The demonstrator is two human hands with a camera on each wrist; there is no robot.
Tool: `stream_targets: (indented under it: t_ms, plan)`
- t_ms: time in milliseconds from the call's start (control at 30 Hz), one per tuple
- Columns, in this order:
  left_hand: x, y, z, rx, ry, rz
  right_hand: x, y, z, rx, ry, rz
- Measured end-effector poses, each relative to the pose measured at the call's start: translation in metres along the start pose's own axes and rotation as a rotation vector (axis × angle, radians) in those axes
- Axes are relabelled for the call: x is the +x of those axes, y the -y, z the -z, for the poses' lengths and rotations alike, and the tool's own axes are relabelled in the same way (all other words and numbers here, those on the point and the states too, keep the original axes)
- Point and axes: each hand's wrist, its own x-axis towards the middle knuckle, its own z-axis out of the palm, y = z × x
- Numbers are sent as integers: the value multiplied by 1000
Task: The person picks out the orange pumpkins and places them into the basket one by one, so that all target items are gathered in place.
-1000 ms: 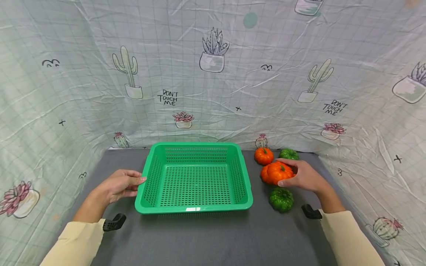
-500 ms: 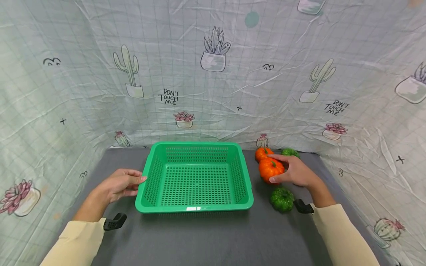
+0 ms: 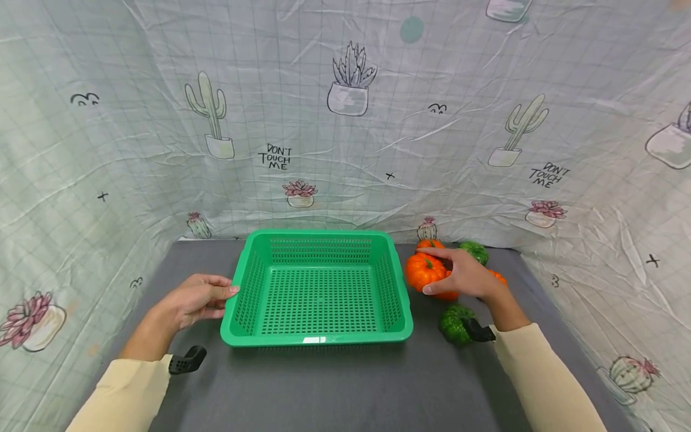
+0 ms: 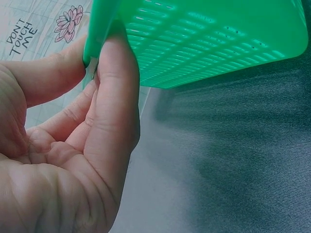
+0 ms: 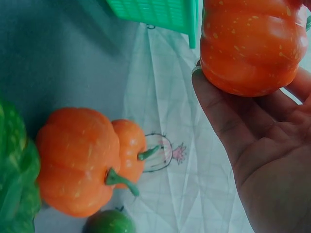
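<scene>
My left hand [image 3: 197, 300] pinches the left rim of a green plastic basket [image 3: 315, 340], thumb on one side and fingers on the other in the left wrist view. The basket has slotted walls and floor, and nothing lies in it. My right hand [image 3: 466, 273] grips a small orange pumpkin [image 3: 423, 271] with a green stem, just right of the basket's right rim. Seen from the right wrist, the held pumpkin [image 5: 252, 48] is raised off the table, with fingers around its side. Behind and below it in the head view, other orange pumpkins [image 3: 430, 244] are partly hidden.
A dark green pumpkin [image 3: 454, 324] sits under my right wrist, and another green one [image 3: 475, 252] stands at the back right. Part of an orange pumpkin [image 3: 498, 277] shows beyond the right wrist. Cactus-printed cloth [image 3: 345, 150] walls the grey table [image 3: 318, 384] at the back and sides.
My right hand has moved left toward the basket with the orange pumpkin, uncovering orange pumpkins behind it. The left hand keeps its hold on the rim.
</scene>
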Motion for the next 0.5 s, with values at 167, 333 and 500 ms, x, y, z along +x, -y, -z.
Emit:
stream_targets:
  t_ms: [167, 333, 500]
  plan:
    - [0, 2, -1, 6, 8, -5, 7, 3, -4, -38, 8, 31]
    - [0, 1, 0, 4, 6, -7, 15, 8, -8, -69, 13, 59]
    - [1, 2, 1, 4, 6, -10, 21, 14, -12, -87, 23, 73]
